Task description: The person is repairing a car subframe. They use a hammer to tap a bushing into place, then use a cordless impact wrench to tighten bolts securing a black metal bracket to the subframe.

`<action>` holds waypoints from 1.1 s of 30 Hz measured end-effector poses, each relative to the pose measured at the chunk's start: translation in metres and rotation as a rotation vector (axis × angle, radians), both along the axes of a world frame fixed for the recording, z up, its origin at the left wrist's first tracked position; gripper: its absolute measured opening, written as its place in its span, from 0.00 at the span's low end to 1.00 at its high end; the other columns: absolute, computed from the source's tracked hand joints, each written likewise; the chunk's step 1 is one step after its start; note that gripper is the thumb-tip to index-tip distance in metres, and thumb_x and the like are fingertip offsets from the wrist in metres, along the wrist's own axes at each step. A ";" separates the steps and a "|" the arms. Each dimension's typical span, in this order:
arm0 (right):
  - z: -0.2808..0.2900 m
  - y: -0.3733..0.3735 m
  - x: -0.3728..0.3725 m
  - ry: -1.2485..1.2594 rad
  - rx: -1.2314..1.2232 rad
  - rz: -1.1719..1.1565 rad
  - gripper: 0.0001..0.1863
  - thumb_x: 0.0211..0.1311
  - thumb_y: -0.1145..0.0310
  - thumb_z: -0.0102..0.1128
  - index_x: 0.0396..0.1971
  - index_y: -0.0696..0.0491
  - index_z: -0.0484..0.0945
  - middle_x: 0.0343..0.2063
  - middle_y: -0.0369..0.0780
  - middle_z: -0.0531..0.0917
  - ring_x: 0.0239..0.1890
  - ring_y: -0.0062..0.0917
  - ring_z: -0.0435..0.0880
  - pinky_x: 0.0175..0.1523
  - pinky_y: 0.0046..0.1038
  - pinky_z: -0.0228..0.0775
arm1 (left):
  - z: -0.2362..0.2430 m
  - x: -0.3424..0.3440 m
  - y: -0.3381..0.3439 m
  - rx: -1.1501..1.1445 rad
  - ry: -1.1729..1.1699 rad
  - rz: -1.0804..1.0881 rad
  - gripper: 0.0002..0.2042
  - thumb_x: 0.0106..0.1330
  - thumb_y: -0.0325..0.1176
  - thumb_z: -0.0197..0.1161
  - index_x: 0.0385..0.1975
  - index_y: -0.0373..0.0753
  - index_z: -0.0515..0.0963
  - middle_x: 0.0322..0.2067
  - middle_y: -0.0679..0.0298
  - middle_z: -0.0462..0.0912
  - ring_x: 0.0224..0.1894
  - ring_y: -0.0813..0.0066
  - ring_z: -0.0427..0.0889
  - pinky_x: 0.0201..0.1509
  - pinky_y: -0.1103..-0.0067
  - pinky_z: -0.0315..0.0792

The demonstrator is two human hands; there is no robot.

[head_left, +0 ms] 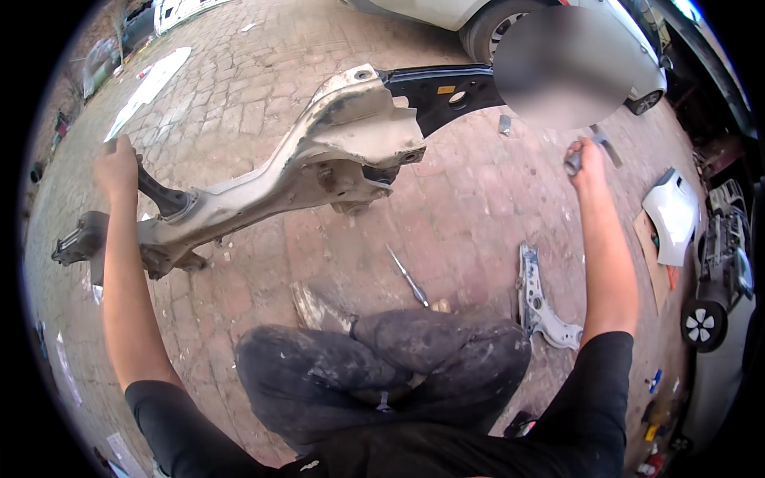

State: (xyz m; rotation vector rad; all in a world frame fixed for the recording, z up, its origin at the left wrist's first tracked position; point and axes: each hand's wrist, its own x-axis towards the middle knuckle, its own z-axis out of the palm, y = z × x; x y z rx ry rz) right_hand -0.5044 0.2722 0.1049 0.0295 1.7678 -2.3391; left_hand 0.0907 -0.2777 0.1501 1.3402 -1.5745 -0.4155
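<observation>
A large dusty beige metal car frame piece (pixel 287 171) spans the view diagonally, with a black plate (pixel 441 103) at its upper right end. My left hand (pixel 117 167) is closed on the top of a black bar (pixel 159 193) that rises from the lower left part of the piece. My right hand (pixel 584 163), off to the right of the piece, grips a dark tool (pixel 606 147), apparently a hammer, its head smeared. On the paving below lie a pointed metal tool (pixel 410 279) and, to the right, a grey control arm (pixel 535 299).
A white car (pixel 422 12) stands at the back, partly behind a blurred patch. At right are a white body panel (pixel 669 207) on cardboard and a grey car part with wheel (pixel 701 327). My bent legs (pixel 382 358) occupy the foreground. White scraps (pixel 151 88) lie at upper left.
</observation>
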 end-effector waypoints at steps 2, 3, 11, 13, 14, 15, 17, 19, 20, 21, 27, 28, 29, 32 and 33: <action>-0.001 -0.038 0.048 -0.186 -0.027 0.414 0.08 0.67 0.71 0.57 0.39 0.48 0.67 0.21 0.31 0.72 0.18 0.15 0.70 0.20 0.22 0.64 | -0.001 0.003 0.002 -0.038 0.033 0.001 0.16 0.65 0.40 0.57 0.32 0.29 0.81 0.24 0.58 0.82 0.26 0.71 0.83 0.31 0.72 0.75; 0.009 -0.033 0.038 -0.096 0.053 0.446 0.10 0.67 0.72 0.58 0.42 0.46 0.66 0.22 0.31 0.72 0.18 0.14 0.70 0.20 0.22 0.64 | -0.003 0.008 -0.001 -0.034 0.079 -0.018 0.17 0.65 0.40 0.57 0.30 0.29 0.81 0.24 0.57 0.82 0.26 0.70 0.83 0.31 0.72 0.75; -0.012 0.036 -0.031 -0.056 -0.087 0.079 0.07 0.69 0.70 0.55 0.34 0.46 0.66 0.20 0.28 0.72 0.18 0.12 0.71 0.20 0.18 0.64 | -0.001 -0.005 0.009 -0.048 0.072 -0.027 0.16 0.63 0.42 0.57 0.30 0.33 0.82 0.22 0.59 0.84 0.25 0.71 0.83 0.33 0.73 0.75; -0.023 0.020 -0.014 -0.043 -0.062 0.096 0.08 0.70 0.70 0.54 0.31 0.46 0.65 0.20 0.28 0.72 0.18 0.12 0.71 0.20 0.18 0.64 | 0.003 -0.006 0.016 -0.047 0.065 -0.022 0.16 0.63 0.42 0.57 0.31 0.33 0.81 0.21 0.61 0.83 0.24 0.72 0.84 0.33 0.74 0.75; -0.027 -0.005 0.011 -0.169 -0.066 0.225 0.06 0.69 0.72 0.55 0.35 0.47 0.67 0.20 0.29 0.72 0.17 0.13 0.70 0.20 0.19 0.64 | 0.003 -0.006 0.016 -0.030 0.068 -0.015 0.16 0.63 0.42 0.57 0.31 0.33 0.81 0.20 0.61 0.82 0.25 0.72 0.85 0.33 0.74 0.75; -0.016 -0.048 0.082 -0.033 0.095 0.297 0.16 0.68 0.72 0.56 0.53 0.49 0.70 0.20 0.29 0.72 0.16 0.14 0.69 0.20 0.20 0.64 | 0.004 0.008 0.011 -0.027 0.065 -0.005 0.16 0.63 0.42 0.57 0.31 0.33 0.81 0.20 0.60 0.82 0.25 0.72 0.85 0.33 0.74 0.75; 0.007 -0.044 0.129 0.217 0.403 0.580 0.36 0.67 0.72 0.59 0.73 0.46 0.56 0.21 0.30 0.72 0.16 0.14 0.69 0.20 0.21 0.64 | -0.007 0.018 -0.002 -0.008 0.099 -0.039 0.16 0.63 0.42 0.58 0.31 0.33 0.81 0.20 0.60 0.82 0.26 0.72 0.85 0.34 0.73 0.75; 0.022 -0.046 0.151 0.462 0.606 0.602 0.41 0.67 0.71 0.60 0.76 0.46 0.50 0.22 0.32 0.73 0.16 0.15 0.69 0.20 0.21 0.65 | -0.006 0.011 -0.007 -0.025 0.070 -0.030 0.16 0.62 0.42 0.58 0.31 0.32 0.80 0.20 0.59 0.82 0.26 0.72 0.85 0.33 0.73 0.75; 0.024 -0.047 0.159 0.582 0.702 0.609 0.44 0.67 0.71 0.60 0.77 0.46 0.47 0.22 0.32 0.74 0.16 0.15 0.70 0.20 0.21 0.65 | -0.004 0.009 -0.008 -0.038 0.051 -0.025 0.16 0.62 0.42 0.58 0.31 0.32 0.80 0.21 0.59 0.82 0.26 0.72 0.85 0.33 0.72 0.75; 0.024 -0.047 0.168 0.593 0.704 0.587 0.42 0.66 0.70 0.62 0.76 0.48 0.50 0.23 0.34 0.75 0.16 0.15 0.70 0.20 0.22 0.66 | -0.005 0.010 -0.009 -0.066 0.045 -0.013 0.16 0.62 0.42 0.58 0.31 0.32 0.80 0.20 0.59 0.81 0.25 0.72 0.84 0.32 0.72 0.75; -0.021 -0.004 0.171 0.359 0.588 0.468 0.35 0.67 0.70 0.61 0.71 0.54 0.58 0.22 0.33 0.75 0.16 0.15 0.72 0.19 0.21 0.66 | -0.008 -0.001 0.012 -0.069 0.177 -0.072 0.14 0.63 0.38 0.58 0.32 0.30 0.80 0.19 0.60 0.79 0.22 0.71 0.82 0.29 0.74 0.74; -0.032 0.002 0.169 0.332 0.588 0.429 0.33 0.67 0.70 0.61 0.70 0.54 0.61 0.22 0.33 0.75 0.16 0.15 0.72 0.19 0.21 0.65 | -0.009 0.001 0.010 -0.081 0.187 -0.074 0.14 0.63 0.37 0.58 0.32 0.30 0.79 0.19 0.60 0.79 0.22 0.71 0.82 0.29 0.74 0.74; -0.043 0.007 0.168 0.287 0.585 0.419 0.31 0.67 0.69 0.61 0.67 0.55 0.63 0.22 0.33 0.75 0.16 0.16 0.72 0.18 0.21 0.65 | -0.009 0.004 0.008 -0.092 0.193 -0.076 0.13 0.63 0.37 0.58 0.31 0.30 0.79 0.19 0.60 0.78 0.22 0.72 0.82 0.29 0.74 0.74; -0.063 0.016 0.162 0.160 0.579 0.375 0.23 0.67 0.69 0.62 0.59 0.56 0.69 0.22 0.34 0.75 0.16 0.17 0.73 0.18 0.22 0.65 | -0.006 0.010 0.004 -0.104 0.135 -0.107 0.14 0.64 0.37 0.57 0.31 0.30 0.79 0.19 0.61 0.79 0.23 0.73 0.83 0.29 0.74 0.74; -0.067 0.017 0.160 0.124 0.578 0.354 0.21 0.66 0.70 0.62 0.56 0.57 0.70 0.22 0.34 0.76 0.15 0.18 0.73 0.18 0.23 0.65 | -0.003 0.013 0.005 -0.105 0.110 -0.084 0.14 0.64 0.38 0.57 0.31 0.30 0.79 0.19 0.62 0.79 0.23 0.73 0.83 0.29 0.75 0.74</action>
